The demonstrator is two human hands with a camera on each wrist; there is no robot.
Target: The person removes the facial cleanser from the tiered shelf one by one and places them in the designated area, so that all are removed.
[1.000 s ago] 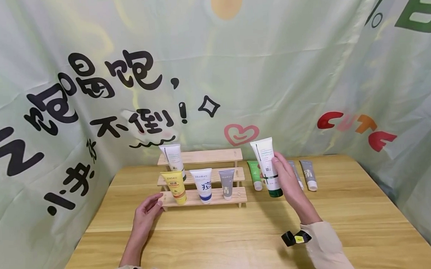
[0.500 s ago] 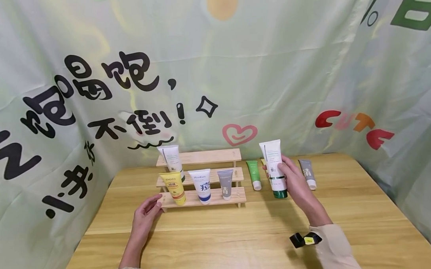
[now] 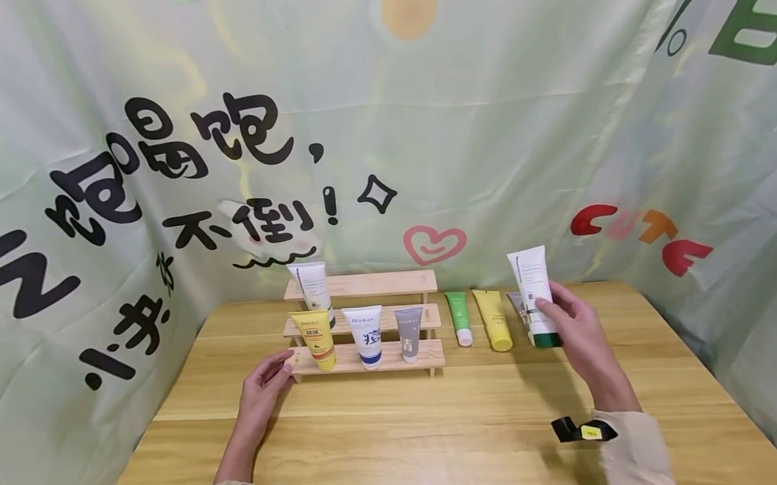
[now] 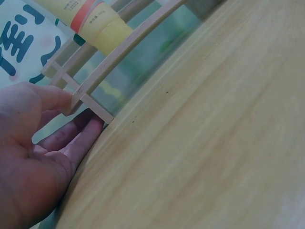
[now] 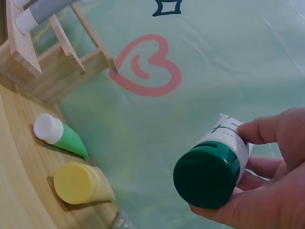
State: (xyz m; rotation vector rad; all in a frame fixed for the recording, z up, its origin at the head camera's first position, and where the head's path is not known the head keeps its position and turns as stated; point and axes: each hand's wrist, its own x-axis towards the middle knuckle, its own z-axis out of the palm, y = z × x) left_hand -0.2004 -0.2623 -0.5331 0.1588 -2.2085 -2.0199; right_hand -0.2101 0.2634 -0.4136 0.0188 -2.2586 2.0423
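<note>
My right hand (image 3: 584, 328) holds a white squeeze tube with a dark green cap (image 3: 533, 291) upright, cap down, above the right part of the table. In the right wrist view, the green cap (image 5: 207, 176) faces the camera, with thumb and fingers around the tube. My left hand (image 3: 261, 390) grips the left end of the wooden tiered rack (image 3: 367, 356); the left wrist view shows its fingers around the shelf end and leg. On the front step stand a yellow tube (image 3: 317, 339), a white-and-blue tube (image 3: 365, 336) and a grey tube (image 3: 409, 333). Another white tube (image 3: 313, 286) stands behind them.
Right of the rack, a green tube (image 3: 459, 318) and a larger yellow tube (image 3: 492, 321) lie on the wooden table (image 3: 395, 442). A grey tube (image 3: 518, 306) is partly hidden behind the held one. A printed cloth (image 3: 519, 124) hangs behind and at the sides.
My right hand has carried the white tube to the right, uncovering the lying yellow tube and covering the grey one at the right. My left hand has stayed at the rack.
</note>
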